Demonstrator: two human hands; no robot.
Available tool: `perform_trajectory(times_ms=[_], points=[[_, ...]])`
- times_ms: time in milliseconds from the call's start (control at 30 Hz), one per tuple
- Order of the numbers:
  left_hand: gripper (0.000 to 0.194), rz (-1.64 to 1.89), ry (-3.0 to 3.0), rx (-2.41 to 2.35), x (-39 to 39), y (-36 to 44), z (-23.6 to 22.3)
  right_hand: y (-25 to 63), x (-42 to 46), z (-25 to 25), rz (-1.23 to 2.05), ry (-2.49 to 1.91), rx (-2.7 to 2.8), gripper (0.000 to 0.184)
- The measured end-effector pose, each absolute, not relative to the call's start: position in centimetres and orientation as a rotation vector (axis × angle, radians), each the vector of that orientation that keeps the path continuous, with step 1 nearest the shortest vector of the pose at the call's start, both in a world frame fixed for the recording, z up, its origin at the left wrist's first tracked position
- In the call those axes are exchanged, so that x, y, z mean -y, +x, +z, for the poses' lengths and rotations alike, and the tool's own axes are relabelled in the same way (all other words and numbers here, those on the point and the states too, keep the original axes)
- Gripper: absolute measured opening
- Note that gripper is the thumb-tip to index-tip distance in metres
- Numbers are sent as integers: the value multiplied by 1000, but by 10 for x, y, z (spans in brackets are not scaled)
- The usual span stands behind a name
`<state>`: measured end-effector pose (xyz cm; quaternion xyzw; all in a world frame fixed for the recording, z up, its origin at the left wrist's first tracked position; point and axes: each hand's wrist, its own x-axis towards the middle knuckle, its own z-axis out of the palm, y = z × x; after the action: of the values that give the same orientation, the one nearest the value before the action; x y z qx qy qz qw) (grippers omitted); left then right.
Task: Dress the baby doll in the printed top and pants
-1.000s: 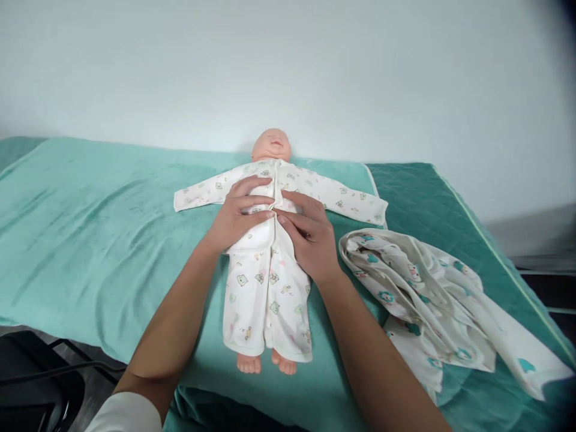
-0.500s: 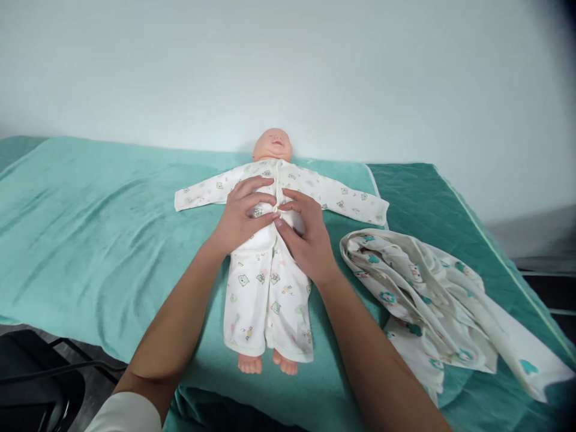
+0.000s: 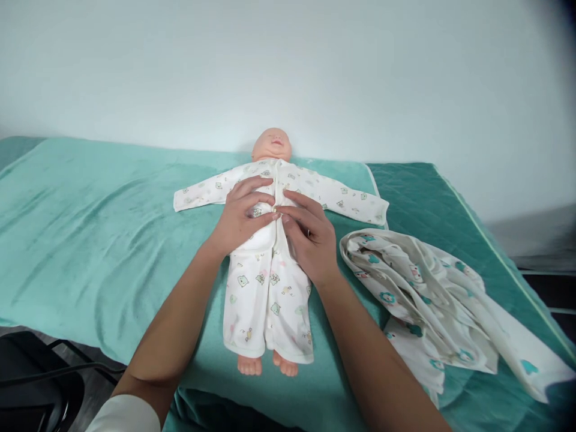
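Observation:
A baby doll (image 3: pixel 272 144) lies on its back, dressed in a long-sleeved white baby top (image 3: pixel 310 183) and matching baby trousers (image 3: pixel 245 300) with small animal prints. Both sleeves are spread sideways, and the bare feet stick out below the trouser legs. On the chest, my left hand (image 3: pixel 243 213) pinches the front edge of the top beside a small button (image 3: pixel 275 209). My right hand (image 3: pixel 312 237) meets it from the other side, its index fingertip at that button and its thumb bent just below. The fingers partly hide the front opening.
A crumpled white cloth (image 3: pixel 418 294) with teal prints lies to the right. Light green cloth (image 3: pixel 112 240) covers the surface, with a darker quilted cover (image 3: pixel 405 192) at the right. The wall (image 3: pixel 288 72) stands behind; a black chair (image 3: pixel 40 378) is at lower left.
My right thumb has drawn back from the button and bent, while the right index finger has stretched toward it. My left hand stays nearly still.

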<state>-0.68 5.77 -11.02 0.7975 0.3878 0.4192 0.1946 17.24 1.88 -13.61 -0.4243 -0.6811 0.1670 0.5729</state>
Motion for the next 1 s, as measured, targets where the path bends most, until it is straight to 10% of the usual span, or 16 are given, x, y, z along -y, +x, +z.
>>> perform_trajectory(times_ms=[1000], points=[[14,1258,2096,-1217,-55,-1,-111,165,-12,-131,432,-1115,1770,32]])
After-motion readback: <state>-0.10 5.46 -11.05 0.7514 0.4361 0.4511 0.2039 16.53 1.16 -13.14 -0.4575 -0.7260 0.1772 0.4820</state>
